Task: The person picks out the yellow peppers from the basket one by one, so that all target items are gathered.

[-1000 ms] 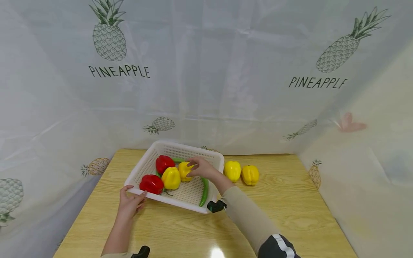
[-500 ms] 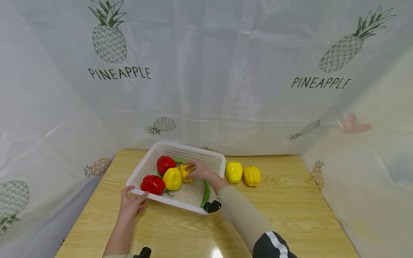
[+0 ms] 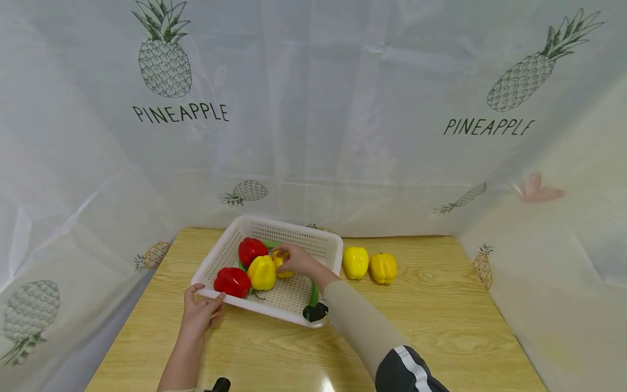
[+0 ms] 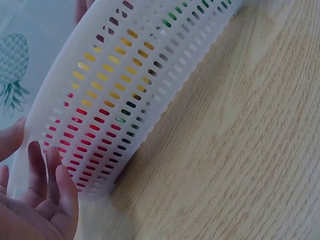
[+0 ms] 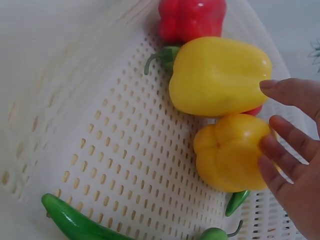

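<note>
My left hand (image 3: 197, 313) grips the near left rim of a white perforated plastic basket (image 3: 266, 311), thumb and fingers at the rim. In the left wrist view, its fingers (image 4: 67, 187) curl beside the slotted outer wall. Over the basket, my right hand (image 3: 299, 260) reaches to a yellow bell pepper (image 5: 230, 155). The right wrist view shows its loosely spread fingers at that pepper's side, without closing round it. Another digit is at the end of a second yellow bell pepper (image 3: 262, 273). Two red bell peppers (image 3: 232, 282) lie left of these.
Slim green chilli peppers (image 5: 80, 223) also lie in the basket. Right of it, two yellow bell peppers (image 3: 355, 262) sit on the wooden table (image 3: 431, 305). A pineapple-print sheet (image 3: 343, 136) rises behind the table and along its sides.
My right hand has moved slightly left and down over the yellow bell pepper, its forearm coming nearer the basket's near right corner. The left hand keeps its hold on the rim.
</note>
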`<action>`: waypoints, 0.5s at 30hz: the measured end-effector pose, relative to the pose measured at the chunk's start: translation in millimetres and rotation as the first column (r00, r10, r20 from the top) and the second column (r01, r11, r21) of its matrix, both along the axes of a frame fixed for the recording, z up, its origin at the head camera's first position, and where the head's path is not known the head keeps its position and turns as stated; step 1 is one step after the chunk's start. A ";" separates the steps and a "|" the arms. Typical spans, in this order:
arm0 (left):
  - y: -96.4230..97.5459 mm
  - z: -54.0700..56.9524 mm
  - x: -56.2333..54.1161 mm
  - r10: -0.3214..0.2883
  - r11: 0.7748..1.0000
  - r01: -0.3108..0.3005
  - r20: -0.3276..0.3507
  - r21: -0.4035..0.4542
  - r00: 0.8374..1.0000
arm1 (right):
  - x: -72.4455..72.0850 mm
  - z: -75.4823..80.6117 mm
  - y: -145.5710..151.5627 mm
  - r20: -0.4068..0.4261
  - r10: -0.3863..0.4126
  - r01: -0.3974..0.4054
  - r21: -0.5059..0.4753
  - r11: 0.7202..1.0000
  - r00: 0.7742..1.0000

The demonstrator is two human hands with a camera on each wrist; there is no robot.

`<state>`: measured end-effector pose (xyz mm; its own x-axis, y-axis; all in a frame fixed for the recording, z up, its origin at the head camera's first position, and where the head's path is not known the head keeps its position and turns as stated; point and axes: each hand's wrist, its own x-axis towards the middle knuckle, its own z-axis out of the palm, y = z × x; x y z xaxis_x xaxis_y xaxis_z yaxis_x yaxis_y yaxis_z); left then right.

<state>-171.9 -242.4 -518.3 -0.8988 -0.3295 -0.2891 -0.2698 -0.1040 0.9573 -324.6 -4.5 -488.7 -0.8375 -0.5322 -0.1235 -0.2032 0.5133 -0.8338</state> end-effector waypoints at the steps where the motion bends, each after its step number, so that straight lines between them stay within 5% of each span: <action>1: 0.2 0.2 -0.1 0.000 1.000 0.000 -0.001 0.000 1.000 | 0.0 0.2 -0.8 -0.007 0.002 -0.001 0.009 1.000 1.000; 15: 1.0 2.1 0.2 0.004 1.000 -0.004 -0.005 -0.002 1.000 | -4.2 -5.9 -13.6 -0.114 0.028 -0.003 0.218 0.976 0.993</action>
<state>-171.7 -241.5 -516.2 -0.8987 -0.3337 -0.2845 -0.2651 -0.1035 0.9587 -328.8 -18.1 -494.6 -0.8448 -0.5164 -0.1403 -0.3013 0.6757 -0.6728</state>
